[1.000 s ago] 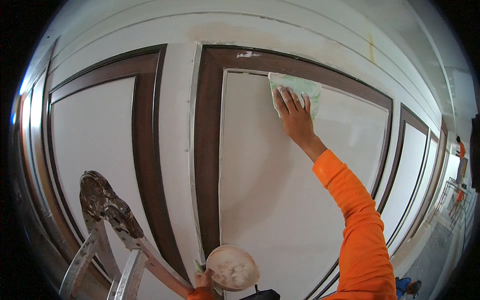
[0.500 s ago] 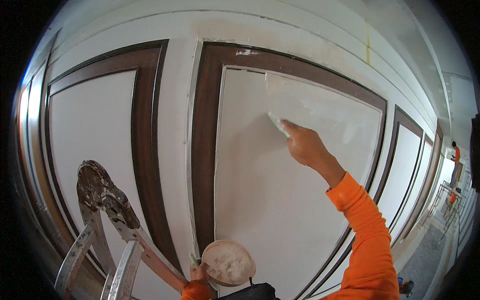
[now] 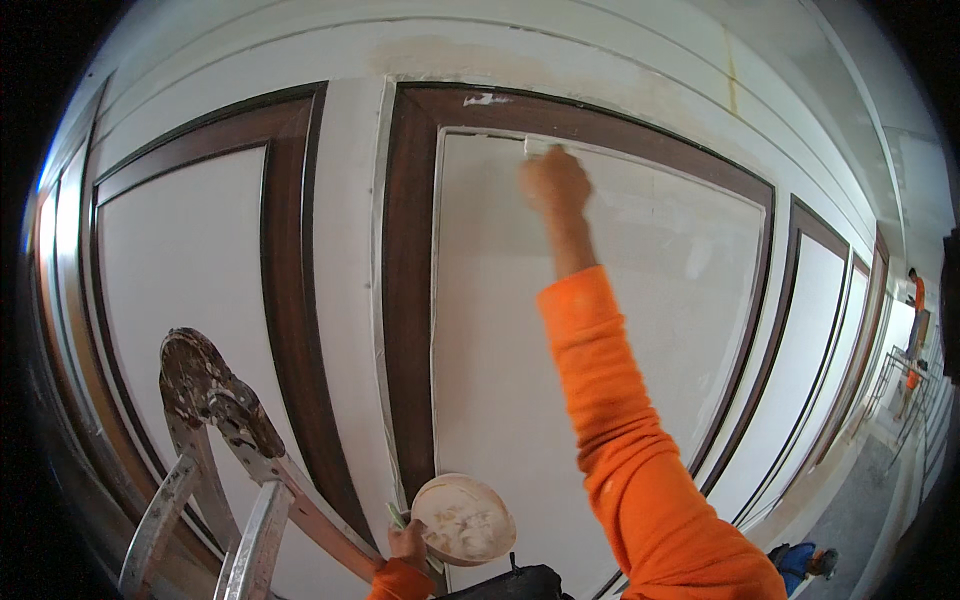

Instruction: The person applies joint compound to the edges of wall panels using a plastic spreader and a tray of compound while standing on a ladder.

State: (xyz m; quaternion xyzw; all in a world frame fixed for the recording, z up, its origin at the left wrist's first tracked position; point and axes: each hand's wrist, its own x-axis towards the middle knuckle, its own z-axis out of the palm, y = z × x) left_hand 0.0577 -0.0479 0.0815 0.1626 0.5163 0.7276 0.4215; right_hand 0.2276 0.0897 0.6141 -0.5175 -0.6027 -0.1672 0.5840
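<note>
High on the pale wall panel (image 3: pixel 510 330), near the top inner edge of its dark brown wooden frame (image 3: pixel 411 300), my right hand (image 3: pixel 557 182) is closed around a putty knife. Only a whitish bit of the putty knife (image 3: pixel 536 146) shows past the fingers, and the hand is slightly blurred. Low down, my left hand (image 3: pixel 408 543) grips the side of a round tub (image 3: pixel 428 497) with lumpy white putty (image 3: pixel 468 522) in it. A thin green handle (image 3: pixel 396 515) sticks up beside that hand; its other end is hidden.
A paint-spattered metal stepladder (image 3: pixel 262 535) stands at lower left, its top close to the wall. More framed panels (image 3: pixel 185 270) line the wall on both sides. Far right, people in orange (image 3: pixel 916 290) are by scaffolding (image 3: pixel 885 385); a person in blue (image 3: pixel 795 562) is below.
My right hand has moved up and left with the putty knife, from mid-panel to the panel's top edge. My left hand still holds the tub, slightly lower in view.
</note>
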